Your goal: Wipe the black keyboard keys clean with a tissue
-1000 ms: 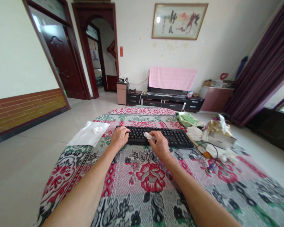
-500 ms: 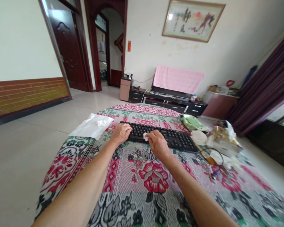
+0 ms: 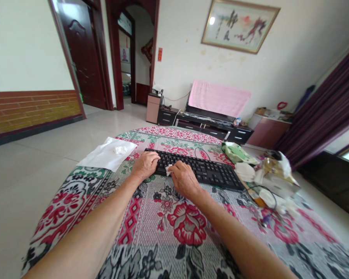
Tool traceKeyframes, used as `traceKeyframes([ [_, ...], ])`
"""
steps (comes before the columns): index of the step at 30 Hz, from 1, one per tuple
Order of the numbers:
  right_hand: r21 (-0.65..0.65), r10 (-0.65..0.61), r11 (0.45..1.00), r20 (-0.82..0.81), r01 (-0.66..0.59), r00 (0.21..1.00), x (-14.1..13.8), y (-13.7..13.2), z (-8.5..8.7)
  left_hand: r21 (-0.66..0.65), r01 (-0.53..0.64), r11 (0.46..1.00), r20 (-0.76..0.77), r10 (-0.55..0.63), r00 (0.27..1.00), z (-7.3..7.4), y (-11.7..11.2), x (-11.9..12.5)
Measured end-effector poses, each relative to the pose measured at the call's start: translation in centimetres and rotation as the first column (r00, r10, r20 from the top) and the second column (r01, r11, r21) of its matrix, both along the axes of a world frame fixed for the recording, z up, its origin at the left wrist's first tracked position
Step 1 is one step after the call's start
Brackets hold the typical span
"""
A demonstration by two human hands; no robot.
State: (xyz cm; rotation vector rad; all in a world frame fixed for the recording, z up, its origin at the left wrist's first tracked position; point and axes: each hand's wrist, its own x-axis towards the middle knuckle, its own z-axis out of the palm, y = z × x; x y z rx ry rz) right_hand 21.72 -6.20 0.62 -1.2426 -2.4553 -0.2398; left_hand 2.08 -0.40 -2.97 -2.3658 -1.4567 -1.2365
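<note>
A black keyboard (image 3: 213,172) lies across the cloth-covered table in front of me. My left hand (image 3: 145,165) grips its left end, fingers over the keys at that edge. Between the fingertips of my right hand (image 3: 185,179) is a small white crumpled tissue (image 3: 168,170), pressed against the front edge of the keyboard left of its middle. The palm side of each hand is hidden. To the left lies a flat white sheet (image 3: 100,157), with another crumpled tissue (image 3: 120,150) on top.
The flowered tablecloth (image 3: 151,228) covers the table. At the right sit a green cloth bag (image 3: 238,153), a clutter of plastic-wrapped items (image 3: 275,174) and the looped black cable (image 3: 269,189). Beyond the table stands a low black cabinet (image 3: 212,131) beneath a pink towel (image 3: 219,97).
My right hand has slid left along the keyboard's front edge with the tissue, closer to my left hand. My left hand keeps its grip on the keyboard's end. The view has shifted slightly.
</note>
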Motion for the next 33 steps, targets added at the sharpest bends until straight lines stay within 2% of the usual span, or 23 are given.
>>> traceKeyframes([
  [6,0.005,-0.007,1.0,-0.088,0.007,0.996,2.9,-0.2,-0.2,0.01,-0.008,1.0,-0.013,0.008,1.0,0.1,-0.2,0.0],
  [9,0.043,-0.001,0.999,-0.12,0.006,0.993,2.4,-0.2,-0.3,0.015,-0.021,1.0,-0.031,0.022,0.999,0.2,-0.3,0.1],
  [12,0.073,-0.03,0.997,-0.059,0.034,0.998,1.1,-0.2,-0.3,0.027,-0.032,0.999,-0.059,0.034,0.998,0.4,-0.6,0.4],
  [17,0.056,-0.109,0.993,0.029,0.107,0.994,0.2,-0.5,-0.1,0.056,-0.138,0.989,-0.111,0.143,0.983,0.5,-1.1,1.6],
  [21,0.009,-0.184,0.983,0.0,0.184,0.983,1.8,-0.6,0.5,0.054,-0.144,0.988,-0.141,0.15,0.979,0.4,-1.2,2.1],
  [25,0.004,-0.198,0.98,-0.156,0.201,0.968,4.3,-0.1,1.2,0.042,-0.144,0.989,-0.143,0.148,0.979,0.5,-1.2,2.0],
  [28,0.029,-0.12,0.991,-0.231,0.13,0.965,4.8,0.0,1.1,0.037,-0.143,0.989,-0.135,0.147,0.98,0.6,-1.1,1.9],
  [31,0.022,-0.014,1.0,-0.188,0.019,0.982,4.1,-0.5,0.5,0.049,-0.15,0.988,-0.138,0.155,0.978,0.5,-1.1,1.9],
  [33,0.019,-0.003,1.0,-0.143,0.006,0.99,3.6,-0.8,0.2,0.053,-0.154,0.987,-0.144,0.161,0.976,0.5,-1.1,2.0],
])
